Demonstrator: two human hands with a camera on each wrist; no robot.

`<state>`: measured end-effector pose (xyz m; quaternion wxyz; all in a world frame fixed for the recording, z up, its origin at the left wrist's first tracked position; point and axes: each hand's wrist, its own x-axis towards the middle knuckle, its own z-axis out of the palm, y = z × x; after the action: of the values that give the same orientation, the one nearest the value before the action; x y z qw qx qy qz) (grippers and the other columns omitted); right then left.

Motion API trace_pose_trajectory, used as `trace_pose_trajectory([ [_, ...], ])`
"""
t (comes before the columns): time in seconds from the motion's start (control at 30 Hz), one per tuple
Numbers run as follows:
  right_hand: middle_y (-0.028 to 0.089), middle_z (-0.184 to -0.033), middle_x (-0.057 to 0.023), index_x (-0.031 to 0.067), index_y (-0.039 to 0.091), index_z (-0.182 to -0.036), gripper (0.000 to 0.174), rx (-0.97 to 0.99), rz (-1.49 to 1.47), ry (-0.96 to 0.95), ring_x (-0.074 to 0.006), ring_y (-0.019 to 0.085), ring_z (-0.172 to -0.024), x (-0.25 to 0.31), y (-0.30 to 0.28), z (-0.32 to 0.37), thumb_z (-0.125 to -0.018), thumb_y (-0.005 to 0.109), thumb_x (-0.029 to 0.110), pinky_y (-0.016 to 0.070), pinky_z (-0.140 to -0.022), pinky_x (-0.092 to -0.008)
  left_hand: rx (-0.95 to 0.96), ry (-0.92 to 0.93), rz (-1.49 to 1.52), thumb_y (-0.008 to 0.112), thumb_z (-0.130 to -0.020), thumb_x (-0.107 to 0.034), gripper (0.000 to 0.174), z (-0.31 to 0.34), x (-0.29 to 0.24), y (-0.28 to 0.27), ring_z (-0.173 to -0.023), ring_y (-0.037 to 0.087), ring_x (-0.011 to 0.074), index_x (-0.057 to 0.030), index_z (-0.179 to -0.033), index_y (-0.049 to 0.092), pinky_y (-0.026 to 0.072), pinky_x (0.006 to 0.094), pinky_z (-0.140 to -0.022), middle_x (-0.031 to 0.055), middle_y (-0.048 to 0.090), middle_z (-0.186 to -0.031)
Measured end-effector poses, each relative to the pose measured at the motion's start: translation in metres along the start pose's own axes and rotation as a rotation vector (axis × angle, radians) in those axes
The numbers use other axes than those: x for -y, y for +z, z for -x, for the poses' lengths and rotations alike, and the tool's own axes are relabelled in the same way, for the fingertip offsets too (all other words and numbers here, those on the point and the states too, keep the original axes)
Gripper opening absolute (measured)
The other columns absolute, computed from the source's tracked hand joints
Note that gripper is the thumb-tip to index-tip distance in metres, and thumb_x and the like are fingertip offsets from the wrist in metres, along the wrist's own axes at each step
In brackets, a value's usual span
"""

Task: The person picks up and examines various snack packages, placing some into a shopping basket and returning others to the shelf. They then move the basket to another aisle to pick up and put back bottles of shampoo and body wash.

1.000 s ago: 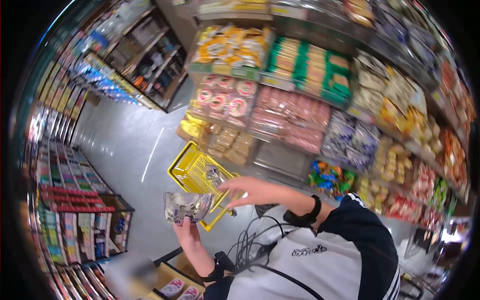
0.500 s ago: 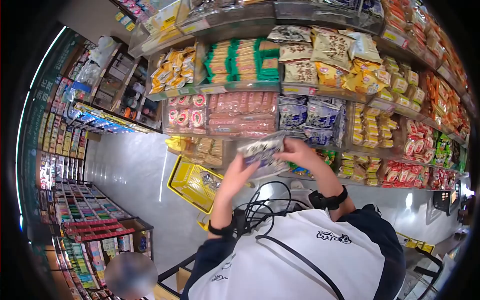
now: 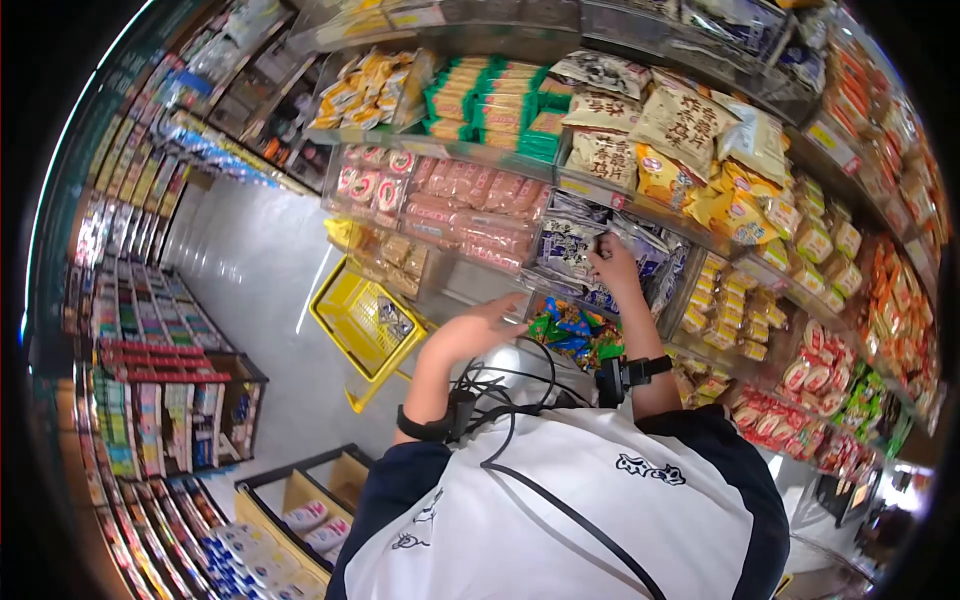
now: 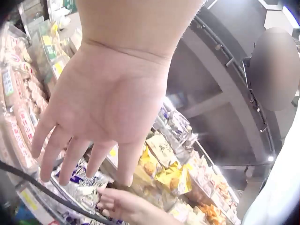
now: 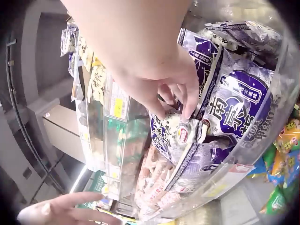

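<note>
We're pinching the purple snack bag (image 5: 182, 135) with our right hand (image 3: 612, 262), upper centre of frame; left hand (image 3: 478, 328) hovering mid-frame, fingers relaxed.

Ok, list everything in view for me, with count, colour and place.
Silver-and-purple foil snack bags: several, in the clear-fronted shelf bin.
Yellow plastic shopping basket: one, on the grey floor left of the shelves.
Pink flat packets: many, shelf left of the foil bags.
Green-and-orange packs: many, shelf above the pink ones.
Black wrist straps: two, one per wrist.
Left hand: one, fingers spread, holds nothing.
Right hand: one, pinches the top of one foil bag.
</note>
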<state>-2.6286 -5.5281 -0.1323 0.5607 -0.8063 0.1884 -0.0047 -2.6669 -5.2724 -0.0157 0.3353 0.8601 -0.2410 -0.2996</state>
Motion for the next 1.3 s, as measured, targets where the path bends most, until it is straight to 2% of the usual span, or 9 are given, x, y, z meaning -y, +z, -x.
trace_pose_trajectory([
  [0.03,0.054,-0.099,-0.0178,0.0007,0.048,-0.110,0.042,-0.147,0.282,-0.240,-0.0245,0.058,-0.089,0.000,-0.001,0.001,-0.074,0.063,0.017,0.0454,-0.075,-0.0360,-0.030,0.008,0.018,0.055,-0.082,-0.030,0.052,0.003,0.006,-0.002,-0.092,0.055,0.0250,-0.0075,-0.125,0.038,0.0435,0.0332,-0.080,0.0159,0.054,-0.108],
  [0.13,0.055,-0.092,-0.0152,0.0018,0.049,-0.109,0.039,-0.415,0.229,-0.326,-0.0244,0.055,-0.094,0.035,-0.004,0.019,-0.075,0.062,0.016,0.0431,-0.079,-0.0373,-0.083,0.006,0.075,0.055,-0.082,-0.026,0.050,0.010,0.022,-0.014,-0.090,0.055,0.0244,-0.0077,-0.126,0.038,0.0437,0.0327,-0.080,0.0154,0.054,-0.108],
  [0.17,0.055,-0.081,-0.0107,0.0023,0.053,-0.102,0.029,-0.452,0.139,-0.340,-0.0211,0.057,-0.083,0.046,-0.004,0.022,-0.076,0.060,0.013,0.0447,-0.071,-0.0327,-0.111,-0.013,0.101,0.056,-0.082,-0.026,0.050,0.013,0.029,-0.017,-0.089,0.055,0.0238,-0.0080,-0.126,0.038,0.0436,0.0321,-0.080,0.0148,0.054,-0.107],
  [0.3,0.057,-0.074,-0.0055,0.0015,0.057,-0.094,0.015,-0.134,-0.049,-0.350,-0.0095,0.052,-0.063,0.066,0.016,0.021,-0.081,0.055,0.009,0.0410,-0.059,-0.0215,-0.237,-0.043,0.157,0.055,-0.083,-0.028,0.049,0.035,0.054,-0.026,-0.088,0.056,0.0221,-0.0083,-0.124,0.039,0.0437,0.0310,-0.079,0.0128,0.055,-0.103],
  [0.6,0.059,-0.076,-0.0036,-0.0002,0.056,-0.096,0.018,0.681,-0.044,-0.243,-0.0072,0.053,-0.067,0.085,0.202,0.036,-0.084,0.051,0.011,0.0427,-0.060,-0.0207,-0.242,-0.151,0.287,0.050,-0.085,-0.034,0.051,0.089,0.148,-0.064,-0.096,0.054,0.0236,-0.0065,-0.126,0.037,0.0424,0.0317,-0.082,0.0151,0.053,-0.110],
  [0.77,0.059,-0.077,-0.0066,0.0023,0.057,-0.097,0.021,0.907,0.387,-0.476,-0.0122,0.054,-0.066,0.084,0.329,0.045,-0.080,0.054,0.014,0.0432,-0.061,-0.0269,-0.251,0.126,0.785,0.050,-0.087,-0.026,0.047,0.104,0.261,-0.106,-0.110,0.044,0.0191,-0.0020,-0.125,0.037,0.0348,0.0305,-0.093,0.0124,0.048,-0.119],
  [0.93,0.059,-0.082,-0.0060,0.0023,0.059,-0.095,0.023,1.042,0.465,-0.654,-0.0144,0.055,-0.075,0.063,0.513,0.049,-0.080,0.053,0.019,0.0436,-0.069,-0.0292,-0.603,-0.045,1.192,0.048,-0.086,-0.022,0.037,0.101,0.422,-0.146,-0.100,0.051,0.0175,-0.0035,-0.117,0.045,0.0382,0.0287,-0.085,0.0087,0.054,-0.109],
  [1.1,0.060,-0.079,-0.0028,0.0035,0.060,-0.092,0.027,1.278,0.490,0.258,-0.0128,0.056,-0.073,-0.040,0.690,0.007,-0.078,0.055,0.026,0.0437,-0.063,-0.0282,-0.838,-0.447,1.528,0.042,-0.086,-0.022,0.031,0.095,0.621,-0.117,-0.088,0.055,0.0126,-0.0081,-0.113,0.049,0.0400,0.0251,-0.075,0.0043,0.059,-0.097],
  [1.3,0.060,-0.082,-0.0072,0.0021,0.052,-0.105,0.035,1.012,0.563,0.652,-0.0160,0.057,-0.061,-0.159,0.820,-0.045,-0.079,0.055,0.025,0.0418,-0.048,-0.0287,-0.957,-0.951,1.481,0.046,-0.083,-0.026,0.030,0.093,0.731,0.048,-0.079,0.054,0.0131,-0.0077,-0.106,0.052,0.0414,0.0276,-0.070,0.0048,0.059,-0.091],
])
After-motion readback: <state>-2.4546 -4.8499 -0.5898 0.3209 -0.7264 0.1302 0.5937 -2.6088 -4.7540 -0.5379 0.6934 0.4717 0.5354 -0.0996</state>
